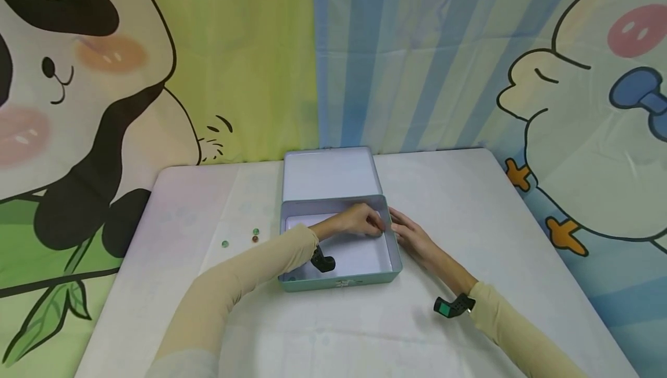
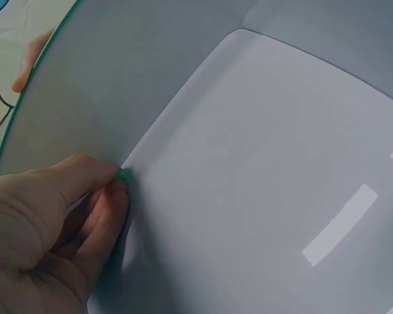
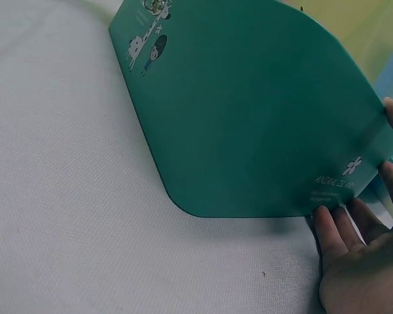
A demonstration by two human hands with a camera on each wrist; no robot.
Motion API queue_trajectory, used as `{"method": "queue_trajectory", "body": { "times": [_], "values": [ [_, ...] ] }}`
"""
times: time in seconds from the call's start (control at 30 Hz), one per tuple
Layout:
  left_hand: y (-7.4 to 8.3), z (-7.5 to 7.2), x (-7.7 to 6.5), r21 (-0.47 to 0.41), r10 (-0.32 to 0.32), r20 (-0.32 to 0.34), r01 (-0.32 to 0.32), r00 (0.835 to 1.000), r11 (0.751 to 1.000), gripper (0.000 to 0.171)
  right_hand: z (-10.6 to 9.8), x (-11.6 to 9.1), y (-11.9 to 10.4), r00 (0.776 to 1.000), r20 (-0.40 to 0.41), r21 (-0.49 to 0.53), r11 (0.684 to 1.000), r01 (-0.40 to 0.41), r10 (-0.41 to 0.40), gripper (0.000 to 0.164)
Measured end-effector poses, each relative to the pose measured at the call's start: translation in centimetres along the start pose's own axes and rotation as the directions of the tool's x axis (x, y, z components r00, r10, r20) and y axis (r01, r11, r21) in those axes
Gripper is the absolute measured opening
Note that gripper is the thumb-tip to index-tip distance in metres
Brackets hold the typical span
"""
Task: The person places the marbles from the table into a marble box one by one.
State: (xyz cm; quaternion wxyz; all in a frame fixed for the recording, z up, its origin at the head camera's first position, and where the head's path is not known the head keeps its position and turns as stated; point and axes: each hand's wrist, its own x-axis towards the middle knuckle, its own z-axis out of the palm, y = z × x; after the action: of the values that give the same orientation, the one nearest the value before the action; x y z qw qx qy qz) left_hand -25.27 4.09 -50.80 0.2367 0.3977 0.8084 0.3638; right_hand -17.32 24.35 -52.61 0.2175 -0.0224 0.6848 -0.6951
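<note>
An open tin box (image 1: pixel 341 284), green outside and pale inside, stands on the white table with its hinged lid (image 1: pixel 330 174) tilted back. My left hand (image 1: pixel 359 220) reaches inside to the right wall. Its thumb and fingertips pinch a small green marble (image 2: pixel 122 173), mostly hidden by the fingers, low by the wall in the left wrist view. Outside, my right hand (image 1: pixel 414 239) touches the box's right side with fairly straight fingers (image 3: pixel 329 232). In the front left corner of the box sits a small dark, round thing (image 1: pixel 292 278), hard to make out.
Left of the box, two green marbles (image 1: pixel 225 243) and a brown marble (image 1: pixel 255 239) lie on the white tablecloth (image 1: pixel 333 337). Behind the table hangs a printed curtain (image 1: pixel 260 65) with cartoon animals.
</note>
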Motion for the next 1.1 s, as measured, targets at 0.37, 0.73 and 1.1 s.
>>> {"method": "queue_trajectory", "body": {
  "times": [0.37, 0.73, 1.1],
  "values": [
    [-0.2, -0.5, 0.0, 0.026, -0.001, -0.039, 0.002, 0.999, 1.0, 0.015, 0.0, 0.1, 0.0, 1.0, 0.001, -0.002, 1.0, 0.009, -0.009, 0.067],
    [1.6, -4.6, -3.4, -0.016, -0.02, -0.024, 0.02, 0.999, 1.0, 0.023, 0.0, 0.0, 0.2, 1.0, -0.013, -0.002, 1.0, 0.005, -0.005, 0.066],
    [2.4, -9.9, -11.7, -0.12, -0.067, -0.116, 0.053, 0.991, 0.991, 0.017, 0.1, 0.1, 0.1, 1.0, -0.014, -0.016, 1.0, 0.013, -0.014, 0.068]
  ]
}}
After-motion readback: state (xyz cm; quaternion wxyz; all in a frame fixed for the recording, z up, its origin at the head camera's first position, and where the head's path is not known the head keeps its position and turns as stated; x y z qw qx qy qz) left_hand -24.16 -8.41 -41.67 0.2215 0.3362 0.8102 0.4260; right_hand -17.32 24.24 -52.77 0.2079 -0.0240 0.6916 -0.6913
